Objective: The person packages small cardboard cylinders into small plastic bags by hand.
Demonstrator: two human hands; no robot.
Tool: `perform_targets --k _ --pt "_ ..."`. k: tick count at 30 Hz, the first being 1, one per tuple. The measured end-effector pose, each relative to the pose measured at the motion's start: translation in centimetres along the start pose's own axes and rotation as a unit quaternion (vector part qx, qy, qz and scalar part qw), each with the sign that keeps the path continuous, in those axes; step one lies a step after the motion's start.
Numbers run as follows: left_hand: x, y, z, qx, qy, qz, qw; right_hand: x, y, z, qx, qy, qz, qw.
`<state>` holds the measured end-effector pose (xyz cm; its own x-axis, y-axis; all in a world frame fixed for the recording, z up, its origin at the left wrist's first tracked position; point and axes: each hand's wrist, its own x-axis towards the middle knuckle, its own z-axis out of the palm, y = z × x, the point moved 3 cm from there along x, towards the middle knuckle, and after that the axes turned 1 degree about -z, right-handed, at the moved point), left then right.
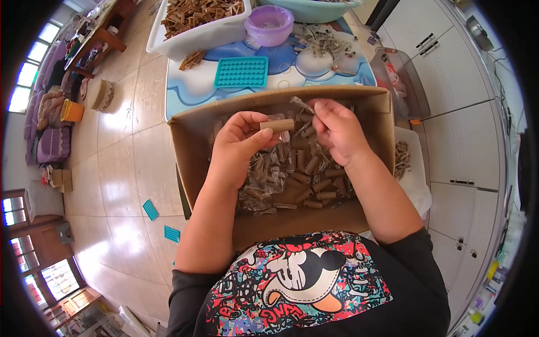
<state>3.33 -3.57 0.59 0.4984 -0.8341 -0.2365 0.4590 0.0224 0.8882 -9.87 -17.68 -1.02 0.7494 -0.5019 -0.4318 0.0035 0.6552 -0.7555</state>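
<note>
Between the thumb and fingers of my left hand is a short brown cardboard tube, held level, with a bit of clear plastic behind it. My right hand pinches a small crumpled greyish strip, too small to make out, a little to the right of the tube and apart from it. Both hands are over an open cardboard box. Inside it lie many more brown tubes, some loose and some in clear plastic wrapping.
Beyond the box, a blue-patterned table carries a teal studded mat, a purple basin, a white tub of brown pieces and a pile of small bundles. A white container stands right, before white cabinets.
</note>
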Motion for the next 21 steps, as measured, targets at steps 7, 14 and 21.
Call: perform_targets --k 7,14,21 --pt "-0.1 0.2 0.0 0.001 -0.001 -0.02 1.0 -0.5 -1.5 0.4 -0.19 0.05 -0.189 0.962" --pt "-0.1 0.5 -0.1 0.001 -0.028 -0.014 1.0 -1.0 -2.2 1.0 -0.374 0.117 -0.315 0.864" --pt "0.2 -0.7 -0.3 -0.015 -0.007 0.027 1.0 -1.2 -1.0 1.4 -0.343 -0.058 -0.125 0.929"
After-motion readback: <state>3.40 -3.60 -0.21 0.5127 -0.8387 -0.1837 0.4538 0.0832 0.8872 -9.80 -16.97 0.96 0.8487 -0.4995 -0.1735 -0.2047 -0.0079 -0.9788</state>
